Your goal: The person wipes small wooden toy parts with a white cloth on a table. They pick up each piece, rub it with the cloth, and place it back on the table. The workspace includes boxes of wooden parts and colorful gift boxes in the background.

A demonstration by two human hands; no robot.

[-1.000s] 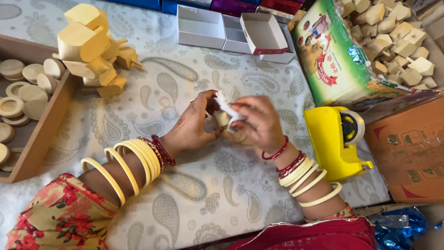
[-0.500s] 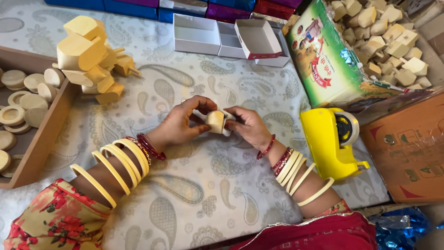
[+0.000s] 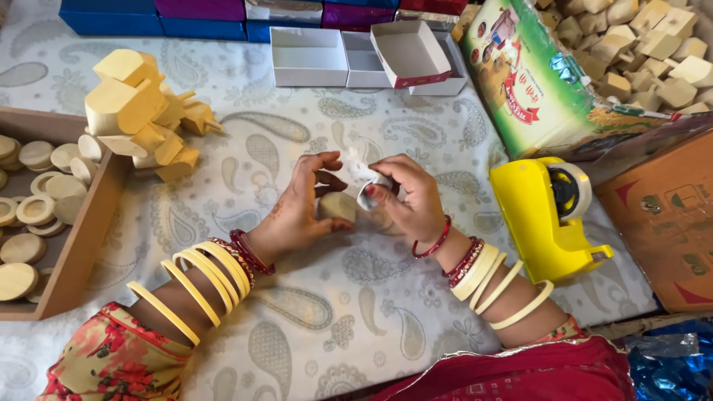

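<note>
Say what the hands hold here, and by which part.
The left hand pinches a small wooden piece by its sides, thumb below and fingers above. The right hand holds a strip of clear tape by its end against the piece.

The block [image 3: 338, 206] and discs [image 3: 30, 215] were pale, smooth, matt wood, the tape dispenser [image 3: 546, 215] glossy yellow plastic, the boxes [image 3: 356, 56] matt card, and the paisley counter [image 3: 312, 312] cover soft printed cloth.

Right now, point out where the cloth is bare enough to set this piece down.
Bare cloth lies between the forearms, below the left hand and right hand. Another patch sits between the wooden pile and white boxes. Crowded: around the yellow tape dispenser and the tray.
</note>
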